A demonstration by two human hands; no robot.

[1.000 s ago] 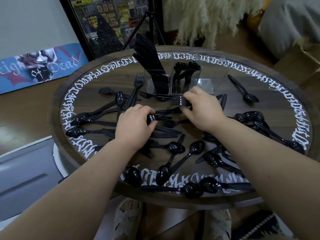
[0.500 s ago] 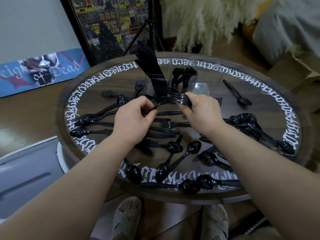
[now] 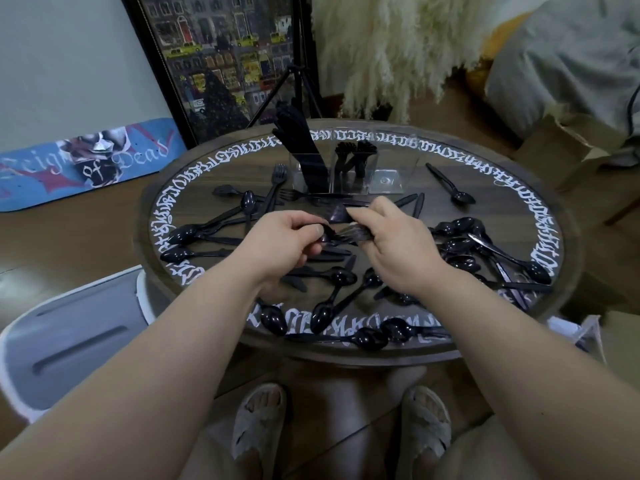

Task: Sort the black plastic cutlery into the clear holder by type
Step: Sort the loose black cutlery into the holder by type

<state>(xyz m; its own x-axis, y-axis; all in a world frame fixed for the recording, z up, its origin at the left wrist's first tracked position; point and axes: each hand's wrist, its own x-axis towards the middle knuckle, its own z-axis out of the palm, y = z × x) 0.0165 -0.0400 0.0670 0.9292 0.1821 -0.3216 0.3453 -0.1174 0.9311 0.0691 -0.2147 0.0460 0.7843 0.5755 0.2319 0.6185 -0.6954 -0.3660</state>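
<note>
Black plastic spoons, forks and knives lie scattered over the round table (image 3: 194, 344). At the far side stands the clear holder (image 3: 388, 174); its left compartment holds knives (image 3: 301, 143), the middle one forks (image 3: 353, 154), and the right one looks bare. My left hand (image 3: 277, 247) and my right hand (image 3: 398, 244) meet above the middle of the table. Both pinch black forks (image 3: 349, 233) held between them; the tines blur, so I cannot tell how many there are.
Loose spoons (image 3: 464, 244) pile up at the right and along the near rim (image 3: 367, 337). A lone spoon (image 3: 450, 185) lies at the far right. A grey-white stool (image 3: 69, 341) stands left of the table, a cardboard box (image 3: 568, 150) to the right. My sandalled feet show below.
Both hands have lifted off the table and drawn toward me, coming together with forks between them. The right hand carried its forks back from near the holder.
</note>
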